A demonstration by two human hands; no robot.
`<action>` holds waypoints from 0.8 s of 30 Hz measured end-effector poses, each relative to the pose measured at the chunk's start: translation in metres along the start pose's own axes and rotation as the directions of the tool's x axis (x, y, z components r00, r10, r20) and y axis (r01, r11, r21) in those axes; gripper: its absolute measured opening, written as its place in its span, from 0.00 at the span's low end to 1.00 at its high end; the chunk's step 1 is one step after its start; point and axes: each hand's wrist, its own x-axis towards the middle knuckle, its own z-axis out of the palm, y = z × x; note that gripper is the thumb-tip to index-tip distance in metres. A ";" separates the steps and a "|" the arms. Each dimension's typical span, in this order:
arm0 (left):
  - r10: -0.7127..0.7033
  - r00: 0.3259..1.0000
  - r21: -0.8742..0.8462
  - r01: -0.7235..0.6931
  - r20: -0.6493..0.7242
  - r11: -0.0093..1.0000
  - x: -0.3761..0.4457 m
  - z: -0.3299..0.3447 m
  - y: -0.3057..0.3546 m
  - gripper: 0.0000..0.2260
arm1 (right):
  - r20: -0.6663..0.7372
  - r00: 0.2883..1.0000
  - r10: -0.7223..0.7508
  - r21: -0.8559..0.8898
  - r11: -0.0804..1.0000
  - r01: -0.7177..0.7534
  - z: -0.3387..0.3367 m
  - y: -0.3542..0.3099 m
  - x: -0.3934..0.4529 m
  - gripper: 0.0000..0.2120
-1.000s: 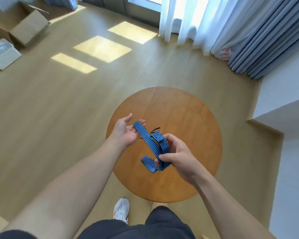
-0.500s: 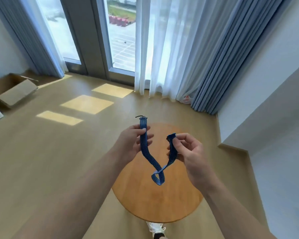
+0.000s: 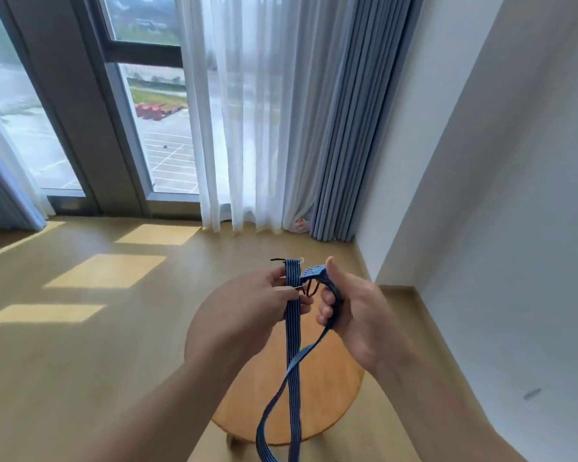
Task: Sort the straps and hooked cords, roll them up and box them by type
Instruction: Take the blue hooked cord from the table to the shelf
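**A:** ok so what are the fingers actually doing here?

**B:** left hand [image 3: 247, 308] has its fingers [image 3: 282, 295] pinched shut on one end of the blue strap [image 3: 293, 348], a little below its tip. Right hand [image 3: 354, 311] is curled closed around the other end, thumb sticking up, with the strap bent over the top of its fingers [image 3: 326, 303]. So both hands are clamped on the same strap, up in the air over the table [image 3: 334, 395].

**A:** what kind of strap?

**B:** flat woven band, looks stretchy, blue with thin dark lines running lengthwise. There's a thin black hook [image 3: 278, 260] poking out sideways at the top of the left end, plus a dark bit of wire between the two hands. Can't make out its shape, too small.

**A:** which way's it running?

**B:** pretty much vertical. The left length hangs straight down from the pinch. The right length drops from the fist, slants toward the left one, crosses it with a twist above the table, and both carry on down out of the bottom of the shot. Ends point up, side by side, nearly touching.

**A:** table?

**B:** round, smooth light wood top, standing on a pale wood floor [image 3: 80, 361] with sun patches on it.

**A:** any boxes?

**B:** can't see any container in this shot.
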 end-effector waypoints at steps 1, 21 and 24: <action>0.000 0.999 0.009 0.000 0.043 1.000 -0.003 0.008 0.002 0.19 | -0.035 0.999 -0.025 -0.031 0.999 0.024 -0.003 -0.004 -0.006 0.12; -0.115 0.886 -0.098 0.177 0.449 0.979 -0.016 0.241 0.017 0.16 | -0.562 0.728 -0.394 -0.482 0.870 0.099 -0.169 -0.058 -0.105 0.04; -0.118 0.888 -0.085 0.173 0.443 0.981 -0.023 0.275 0.021 0.11 | -0.604 0.665 -0.439 -0.576 0.817 0.016 -0.193 -0.055 -0.119 0.16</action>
